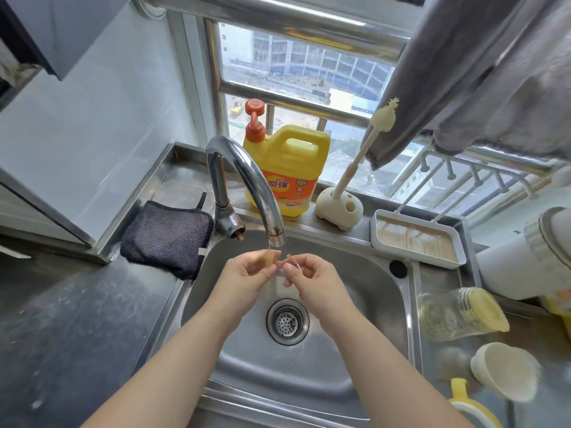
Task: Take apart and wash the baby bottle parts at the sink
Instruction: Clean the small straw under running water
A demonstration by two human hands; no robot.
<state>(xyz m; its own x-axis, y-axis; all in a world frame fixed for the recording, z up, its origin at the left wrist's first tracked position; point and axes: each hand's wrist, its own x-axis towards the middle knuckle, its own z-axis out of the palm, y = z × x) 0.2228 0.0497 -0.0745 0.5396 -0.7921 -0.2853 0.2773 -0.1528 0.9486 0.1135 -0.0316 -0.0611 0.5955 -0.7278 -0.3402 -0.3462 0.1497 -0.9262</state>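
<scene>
Over the steel sink (355,273), right under the tap spout (275,233), my left hand (247,274) pinches a small translucent yellowish bottle part (268,260). My right hand (312,279) pinches a thin small brush (293,261) whose tip points at that part. A thin trickle of water falls from the spout. The clear bottle body (457,313) lies on its side on the right counter. Close by stand a cream cap (503,375) and a yellow-handled collar (466,403).
A yellow detergent jug (290,174) with an orange pump stands behind the tap. A cream bottle brush (358,156) stands in its holder beside a white drying tray (417,242). A dark cloth (167,233) lies left of the sink. The drain strainer (287,321) sits below my hands.
</scene>
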